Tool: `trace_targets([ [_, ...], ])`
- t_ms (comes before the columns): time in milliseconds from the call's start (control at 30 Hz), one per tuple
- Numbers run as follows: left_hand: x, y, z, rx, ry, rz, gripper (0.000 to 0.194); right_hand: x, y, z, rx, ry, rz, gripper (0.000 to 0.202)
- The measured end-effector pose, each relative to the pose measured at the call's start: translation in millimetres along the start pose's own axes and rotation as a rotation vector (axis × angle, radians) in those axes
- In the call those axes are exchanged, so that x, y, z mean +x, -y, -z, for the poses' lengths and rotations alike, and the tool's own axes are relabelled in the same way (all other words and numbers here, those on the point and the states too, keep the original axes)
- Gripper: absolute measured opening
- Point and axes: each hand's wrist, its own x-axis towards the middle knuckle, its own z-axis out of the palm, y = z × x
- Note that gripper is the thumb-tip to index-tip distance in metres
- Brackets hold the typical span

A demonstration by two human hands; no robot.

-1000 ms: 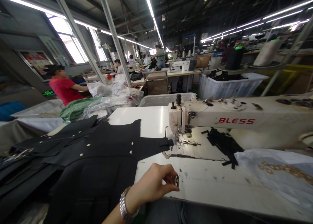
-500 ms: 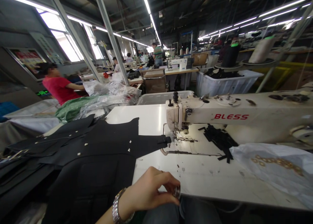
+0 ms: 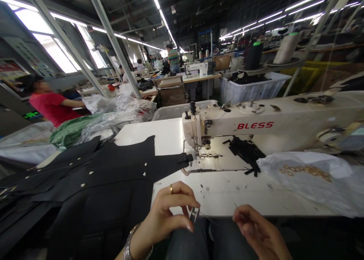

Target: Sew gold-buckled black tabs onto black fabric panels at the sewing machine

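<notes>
My left hand (image 3: 173,210), with a ring and a wristwatch, pinches a small silver metal bobbin (image 3: 194,214) between thumb and fingers above my lap. To its right, my right hand (image 3: 260,229) is closed in a pinch, and a thin thread-like strand (image 3: 236,207) sticks up from its fingertips. Beyond both hands stands a white sewing machine (image 3: 256,123). Black cut fabric (image 3: 119,165) covers the left of the table, and its narrow end lies by the machine's needle area.
Black strips (image 3: 246,152) lie in a heap under the machine arm. A clear plastic bag (image 3: 307,188) with gold-coloured rings rests at the right. Thread cones (image 3: 286,47) and a white bin (image 3: 253,87) stand behind. A person in red (image 3: 51,104) works at the left.
My right hand has come into view at the lower right with the thin strand. My left hand has turned, showing the bobbin more fully. The camera view has shifted slightly right and down.
</notes>
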Motion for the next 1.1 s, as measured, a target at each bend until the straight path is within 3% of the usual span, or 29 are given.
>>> trace_targets([
  [133, 2, 2, -9.2, -0.094, -0.057, 0.039, 0.029, 10, 4, -25, 0.102, 0.087, -0.046, 0.036],
  [233, 4, 3, -15.2, -0.187, -0.1, 0.073, 0.028, 13, 7, -41, 0.184, 0.105, -0.003, 0.031],
  [400, 0, 12, -24.5, -0.462, -0.21, 0.24, 0.026, 17, 6, -42, 0.079, 0.006, 0.031, 0.026],
  [567, -2, 20, -41.4, -0.735, -0.327, 0.442, 0.03, 22, 9, -43, 0.157, -0.021, -0.015, 0.032],
  [800, 2, 26, -53.4, -0.634, -0.523, 0.489, 0.029, 18, 5, -45, 0.175, 0.066, 0.006, 0.033],
  [933, 3, 30, -56.4, -0.618, -0.534, 0.503, 0.028, 18, 5, -39, 0.08, 0.07, 0.076, 0.027],
  [1100, 3, 31, -57.0, -0.65, -0.547, 0.519, 0.029, 20, 3, -37, -0.027, -0.031, 0.142, 0.022],
])
